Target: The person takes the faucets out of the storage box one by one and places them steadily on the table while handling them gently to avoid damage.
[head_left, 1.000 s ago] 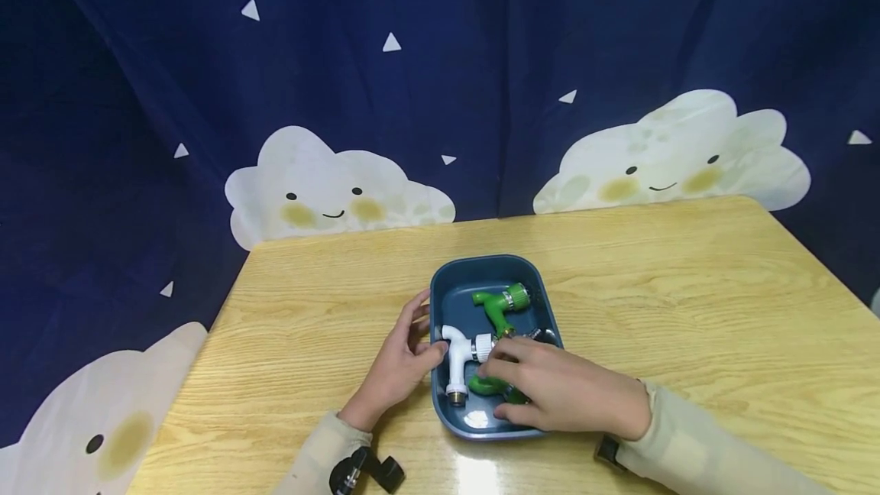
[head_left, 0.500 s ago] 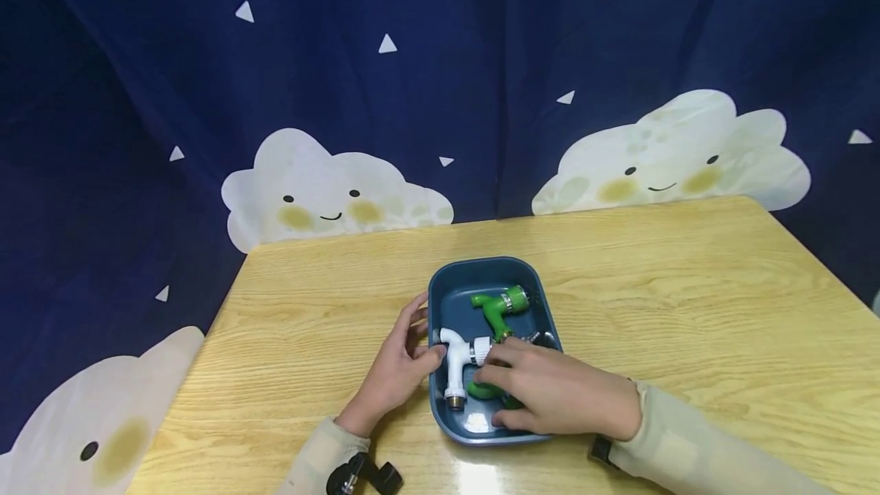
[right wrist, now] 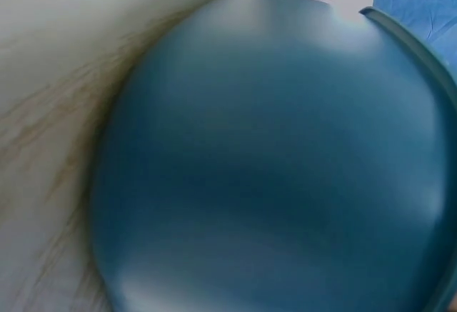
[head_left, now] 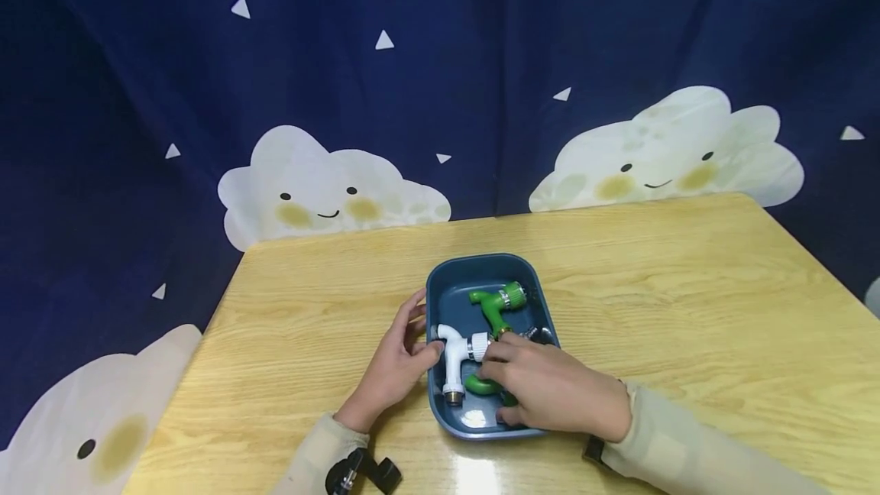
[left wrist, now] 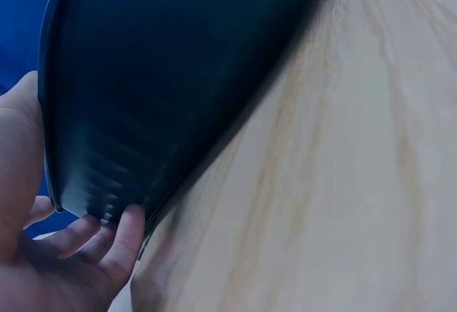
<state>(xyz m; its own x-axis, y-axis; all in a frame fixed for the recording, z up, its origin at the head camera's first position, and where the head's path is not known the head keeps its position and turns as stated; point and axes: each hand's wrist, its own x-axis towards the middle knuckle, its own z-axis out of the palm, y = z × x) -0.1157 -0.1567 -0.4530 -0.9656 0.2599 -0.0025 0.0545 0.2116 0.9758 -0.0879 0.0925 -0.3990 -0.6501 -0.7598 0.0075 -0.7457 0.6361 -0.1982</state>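
Observation:
A dark blue plastic tub [head_left: 462, 422] stands on the table with several water taps in it. My left hand [head_left: 399, 361] holds its left side, thumb over the rim and fingers against the outer wall, as the left wrist view also shows. My right hand [head_left: 550, 388] reaches in over the right rim, its bent fingers and thumb around a green tap [head_left: 481, 385] that they mostly hide. Left of those fingers lies a white tap [head_left: 454, 361], its ribbed knob near the fingertips. Another green tap [head_left: 493, 310] lies toward the far end.
The wooden table [head_left: 330, 281] extends on both sides of the tub. Behind it hangs a dark blue curtain [head_left: 440, 82] printed with clouds. The tub's outer wall [right wrist: 271, 155] fills most of the right wrist view.
My right hand has shifted slightly left and deeper over the lower green tap. My left hand keeps its place on the tub. The whole head view has drifted a little.

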